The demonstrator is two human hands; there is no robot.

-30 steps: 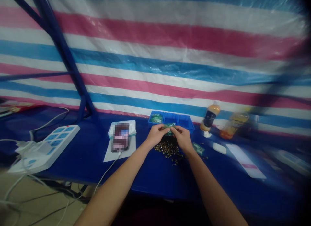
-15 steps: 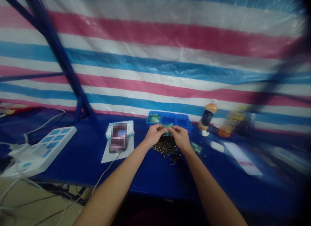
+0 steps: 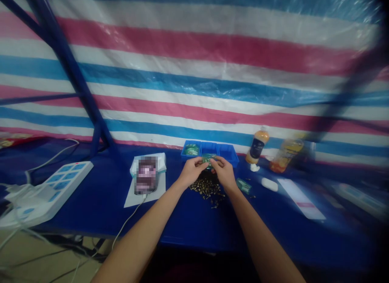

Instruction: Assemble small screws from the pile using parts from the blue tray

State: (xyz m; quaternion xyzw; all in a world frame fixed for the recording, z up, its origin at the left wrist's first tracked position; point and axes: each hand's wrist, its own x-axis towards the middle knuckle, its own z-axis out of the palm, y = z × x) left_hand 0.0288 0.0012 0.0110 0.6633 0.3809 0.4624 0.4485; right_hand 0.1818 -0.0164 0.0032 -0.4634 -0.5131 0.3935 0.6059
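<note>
Behind the pile of small brass-coloured pieces point(image 3: 206, 187) we have a striped sheet point(image 3: 194, 43), and beneath the pile spreads our blue table point(image 3: 182, 222). Well left of the pile lies a white power strip point(image 3: 67, 177). Just beyond the pile sits our blue tray point(image 3: 229, 153), green packets point(image 3: 192, 149) in its left compartment. At the pile's far side, our left hand point(image 3: 191, 172) and our right hand point(image 3: 224, 172) pinch one held packet point(image 3: 208, 158) between their fingertips. We see a loose packet point(image 3: 244, 185) right of the pile.
</note>
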